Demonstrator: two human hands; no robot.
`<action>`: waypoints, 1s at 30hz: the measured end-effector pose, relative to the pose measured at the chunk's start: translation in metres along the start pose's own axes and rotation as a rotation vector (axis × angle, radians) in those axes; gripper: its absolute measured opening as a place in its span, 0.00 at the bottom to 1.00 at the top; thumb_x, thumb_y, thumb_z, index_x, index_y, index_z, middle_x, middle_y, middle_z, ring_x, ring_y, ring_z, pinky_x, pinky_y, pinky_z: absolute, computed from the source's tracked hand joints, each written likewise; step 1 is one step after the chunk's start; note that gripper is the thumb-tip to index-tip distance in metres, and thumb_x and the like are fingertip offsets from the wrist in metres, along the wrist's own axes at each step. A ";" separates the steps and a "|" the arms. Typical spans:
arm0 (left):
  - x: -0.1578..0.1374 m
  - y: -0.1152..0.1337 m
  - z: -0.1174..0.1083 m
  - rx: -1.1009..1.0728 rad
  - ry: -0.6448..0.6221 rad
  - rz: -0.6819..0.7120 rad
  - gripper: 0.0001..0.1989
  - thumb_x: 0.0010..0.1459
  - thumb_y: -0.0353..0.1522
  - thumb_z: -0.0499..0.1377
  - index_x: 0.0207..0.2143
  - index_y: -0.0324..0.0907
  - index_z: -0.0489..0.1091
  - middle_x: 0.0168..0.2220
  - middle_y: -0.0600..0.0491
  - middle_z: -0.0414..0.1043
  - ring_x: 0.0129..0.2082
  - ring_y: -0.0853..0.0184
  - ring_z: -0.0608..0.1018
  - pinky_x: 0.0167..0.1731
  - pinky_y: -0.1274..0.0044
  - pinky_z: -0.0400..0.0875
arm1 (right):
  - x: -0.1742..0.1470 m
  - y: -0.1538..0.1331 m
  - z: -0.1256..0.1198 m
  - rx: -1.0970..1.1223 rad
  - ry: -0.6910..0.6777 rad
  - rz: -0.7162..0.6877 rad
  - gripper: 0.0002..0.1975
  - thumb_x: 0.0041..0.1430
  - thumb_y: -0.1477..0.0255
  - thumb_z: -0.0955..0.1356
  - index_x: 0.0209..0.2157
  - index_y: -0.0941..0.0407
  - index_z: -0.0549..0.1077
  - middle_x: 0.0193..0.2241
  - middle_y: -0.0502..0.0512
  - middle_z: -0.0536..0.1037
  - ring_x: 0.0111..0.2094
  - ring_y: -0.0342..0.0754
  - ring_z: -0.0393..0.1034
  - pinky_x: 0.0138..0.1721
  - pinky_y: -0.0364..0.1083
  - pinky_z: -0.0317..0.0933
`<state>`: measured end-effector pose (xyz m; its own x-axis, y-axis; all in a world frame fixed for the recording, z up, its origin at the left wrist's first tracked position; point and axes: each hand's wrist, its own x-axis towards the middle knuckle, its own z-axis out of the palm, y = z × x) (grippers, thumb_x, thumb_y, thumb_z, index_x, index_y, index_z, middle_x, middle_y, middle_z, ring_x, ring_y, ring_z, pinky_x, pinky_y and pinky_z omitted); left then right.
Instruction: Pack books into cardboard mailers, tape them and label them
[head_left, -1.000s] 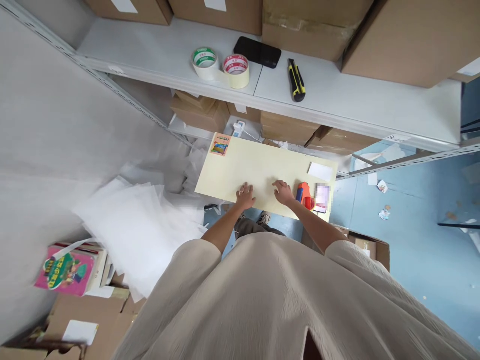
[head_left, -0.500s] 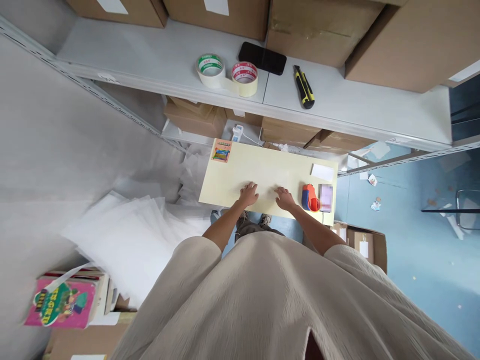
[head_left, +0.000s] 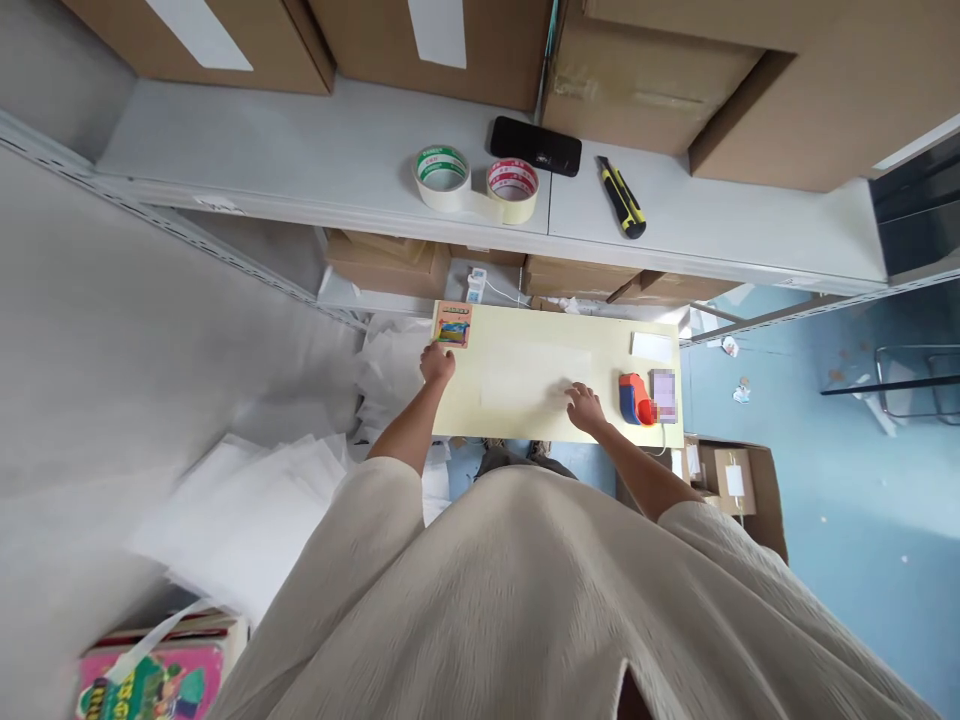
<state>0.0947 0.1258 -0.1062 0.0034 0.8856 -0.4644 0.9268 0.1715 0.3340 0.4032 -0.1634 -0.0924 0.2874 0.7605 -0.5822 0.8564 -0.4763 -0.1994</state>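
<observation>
My left hand [head_left: 437,363] is at the near left corner of a small colourful booklet [head_left: 454,324], its fingers bent and closed at the booklet's edge. The booklet lies at the far left corner of the pale yellow table [head_left: 480,420]. My right hand [head_left: 585,406] rests open, fingers apart, at the right side of a thin translucent sheet [head_left: 525,375] lying flat on the table. To its right stand a red and blue tape dispenser [head_left: 634,398] and a purple-screened device [head_left: 664,393], partly blurred. A white stack of paper or labels [head_left: 652,347] lies behind them.
A grey shelf [head_left: 300,150] above the table holds two tape rolls [head_left: 442,182], a black phone [head_left: 535,146], a yellow and black utility knife [head_left: 622,197] and cardboard boxes [head_left: 435,60]. White foam sheets [head_left: 247,510] are piled at left; an open carton [head_left: 757,490] is at right.
My left hand has moved left and away from me, from the sheet to the booklet. My right hand stays at the sheet's right side. The view has shifted slightly.
</observation>
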 end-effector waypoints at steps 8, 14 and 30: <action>0.030 0.005 0.000 0.050 0.073 -0.044 0.21 0.72 0.36 0.62 0.63 0.41 0.69 0.68 0.32 0.71 0.70 0.42 0.72 0.64 0.56 0.71 | -0.015 -0.014 0.003 0.030 0.004 0.091 0.28 0.73 0.74 0.64 0.71 0.53 0.75 0.76 0.67 0.65 0.74 0.66 0.61 0.72 0.64 0.60; 0.039 0.011 0.003 0.056 0.121 -0.080 0.22 0.70 0.34 0.65 0.63 0.40 0.67 0.67 0.30 0.72 0.69 0.42 0.74 0.65 0.54 0.69 | -0.023 -0.018 0.001 0.025 -0.011 0.143 0.28 0.73 0.74 0.64 0.71 0.54 0.75 0.77 0.67 0.65 0.75 0.65 0.60 0.73 0.62 0.59; -0.014 0.023 0.006 -0.388 0.141 0.087 0.05 0.70 0.30 0.59 0.48 0.46 0.70 0.41 0.50 0.81 0.45 0.59 0.85 0.48 0.73 0.78 | -0.023 0.008 0.010 0.143 0.017 0.137 0.28 0.72 0.74 0.65 0.70 0.53 0.75 0.75 0.66 0.67 0.73 0.63 0.64 0.72 0.61 0.61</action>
<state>0.1186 0.1146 -0.0972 -0.0006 0.9497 -0.3132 0.7150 0.2194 0.6639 0.3991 -0.1886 -0.0882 0.4053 0.6911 -0.5985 0.7393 -0.6328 -0.2301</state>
